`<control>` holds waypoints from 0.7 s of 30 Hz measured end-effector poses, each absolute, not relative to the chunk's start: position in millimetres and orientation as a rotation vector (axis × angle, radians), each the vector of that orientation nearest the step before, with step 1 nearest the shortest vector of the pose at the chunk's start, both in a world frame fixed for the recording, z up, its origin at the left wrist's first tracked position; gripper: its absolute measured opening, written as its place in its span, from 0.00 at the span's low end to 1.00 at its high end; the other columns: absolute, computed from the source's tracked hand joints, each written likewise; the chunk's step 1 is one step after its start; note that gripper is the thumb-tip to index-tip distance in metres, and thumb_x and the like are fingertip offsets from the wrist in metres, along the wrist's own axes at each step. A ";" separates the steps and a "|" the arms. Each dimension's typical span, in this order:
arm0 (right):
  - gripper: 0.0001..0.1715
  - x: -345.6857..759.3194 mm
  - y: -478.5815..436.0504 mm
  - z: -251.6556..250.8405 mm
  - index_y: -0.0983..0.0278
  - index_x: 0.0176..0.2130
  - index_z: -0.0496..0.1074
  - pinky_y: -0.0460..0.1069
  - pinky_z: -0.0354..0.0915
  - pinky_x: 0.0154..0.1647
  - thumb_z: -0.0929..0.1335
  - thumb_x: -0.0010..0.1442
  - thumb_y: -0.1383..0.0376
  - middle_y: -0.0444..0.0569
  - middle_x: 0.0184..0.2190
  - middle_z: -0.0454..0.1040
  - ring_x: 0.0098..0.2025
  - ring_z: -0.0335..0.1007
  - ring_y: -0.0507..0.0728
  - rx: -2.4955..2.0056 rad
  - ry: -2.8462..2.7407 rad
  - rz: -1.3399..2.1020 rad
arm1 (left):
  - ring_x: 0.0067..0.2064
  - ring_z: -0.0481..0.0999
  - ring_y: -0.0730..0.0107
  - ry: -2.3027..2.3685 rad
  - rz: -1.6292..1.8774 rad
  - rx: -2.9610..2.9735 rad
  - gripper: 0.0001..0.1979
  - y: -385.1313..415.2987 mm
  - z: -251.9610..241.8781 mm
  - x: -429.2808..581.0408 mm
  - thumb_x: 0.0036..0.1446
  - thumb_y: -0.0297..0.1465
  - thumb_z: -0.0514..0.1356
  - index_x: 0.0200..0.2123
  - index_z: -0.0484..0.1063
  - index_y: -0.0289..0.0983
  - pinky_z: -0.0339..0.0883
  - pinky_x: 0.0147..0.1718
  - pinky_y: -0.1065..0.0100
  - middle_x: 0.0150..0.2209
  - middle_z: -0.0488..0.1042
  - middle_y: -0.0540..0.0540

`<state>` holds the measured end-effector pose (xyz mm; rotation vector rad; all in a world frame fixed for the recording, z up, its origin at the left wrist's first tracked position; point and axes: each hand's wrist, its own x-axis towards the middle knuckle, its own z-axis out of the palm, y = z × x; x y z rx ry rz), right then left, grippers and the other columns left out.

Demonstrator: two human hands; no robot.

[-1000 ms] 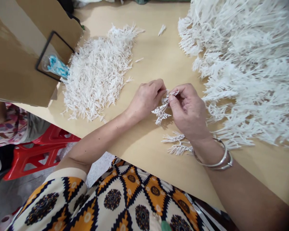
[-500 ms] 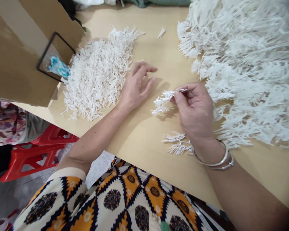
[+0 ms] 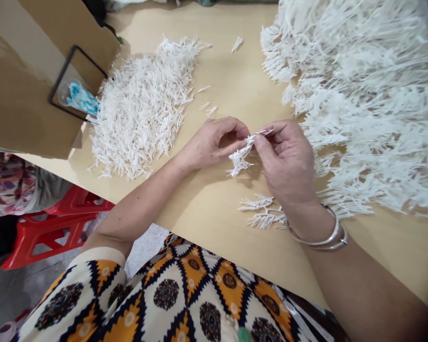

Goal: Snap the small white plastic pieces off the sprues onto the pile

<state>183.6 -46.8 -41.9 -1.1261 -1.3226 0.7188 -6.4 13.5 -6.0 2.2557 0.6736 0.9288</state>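
My right hand [image 3: 288, 161], a metal bangle on its wrist, pinches a small bunch of thin white branched sprigs [image 3: 240, 159] between thumb and forefinger. The bunch points left, its loose tips hanging over the table. My left hand [image 3: 217, 142] has come up to it from the left, with thumb and forefinger closed on the bunch's near side. The exact contact at those fingertips is partly hidden. Below the hands, two more white sprigs [image 3: 264, 211] lie on the table beside my right wrist.
A heap of short white pieces [image 3: 139, 104] lies left, and a large pile of longer white sprigs [image 3: 371, 104] right. A few loose bits [image 3: 211, 111] lie between. At far left stand a cardboard box [image 3: 28, 80], a black wire frame [image 3: 62, 76] and a red stool [image 3: 53, 228].
My left hand has moved right and down to the bunch, its fingers closing there. Small loose pieces show where it was. My right hand has barely moved.
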 end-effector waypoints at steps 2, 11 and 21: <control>0.05 182.9 -47.5 -39.8 0.52 0.43 0.74 0.53 0.74 0.37 0.74 0.67 0.60 0.44 0.36 0.75 0.36 0.74 0.55 -1.117 -1.326 0.719 | 0.37 0.78 0.73 0.671 0.917 2.240 0.13 13.2 -5.9 -6.3 0.71 0.41 0.62 0.41 0.76 0.36 0.72 0.39 0.69 0.37 0.81 0.45; 0.05 181.9 -48.9 -34.2 0.54 0.41 0.75 0.53 0.72 0.38 0.75 0.65 0.60 0.43 0.35 0.76 0.35 0.74 0.54 -1.160 -1.331 0.705 | 0.32 0.74 0.75 0.799 0.839 2.078 0.11 4.7 2.8 -6.2 0.67 0.38 0.63 0.36 0.72 0.37 0.68 0.32 0.71 0.32 0.78 0.48; 0.09 180.9 -51.4 -39.4 0.54 0.41 0.72 0.57 0.73 0.37 0.73 0.67 0.54 0.43 0.32 0.76 0.32 0.74 0.55 -1.260 -1.366 0.653 | 0.32 0.73 0.75 1.188 0.836 2.131 0.03 -0.5 1.3 7.7 0.66 0.28 0.62 0.37 0.72 0.37 0.67 0.35 0.69 0.32 0.78 0.50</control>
